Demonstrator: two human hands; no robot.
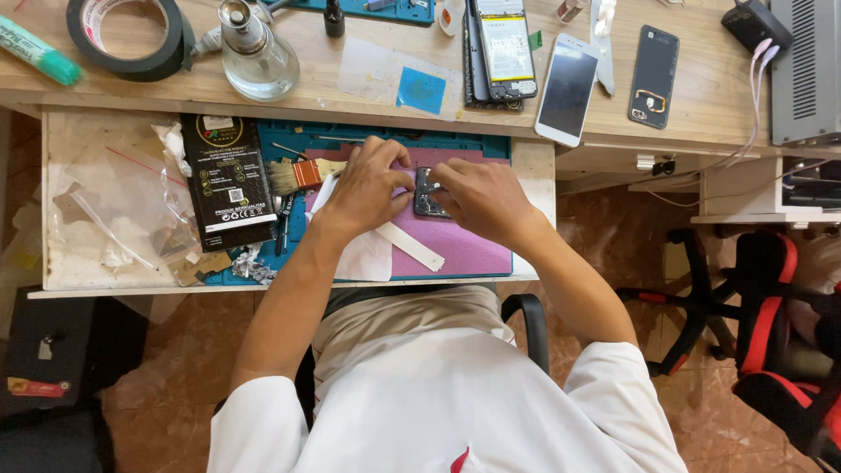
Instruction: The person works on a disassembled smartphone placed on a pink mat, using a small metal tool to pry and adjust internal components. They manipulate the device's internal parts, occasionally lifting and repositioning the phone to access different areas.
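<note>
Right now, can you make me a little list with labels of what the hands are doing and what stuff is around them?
Left hand: touches small dark phone part
Right hand: holds the same part
Under them: purple mat
Beside left hand: brush, black box
Upper shelf: tape roll, glass bottle, white phone

Phone repair workshop: dismantled phones (501, 48), brush (293, 175), tape roll (127, 37) on wooden bench (701, 88).
</note>
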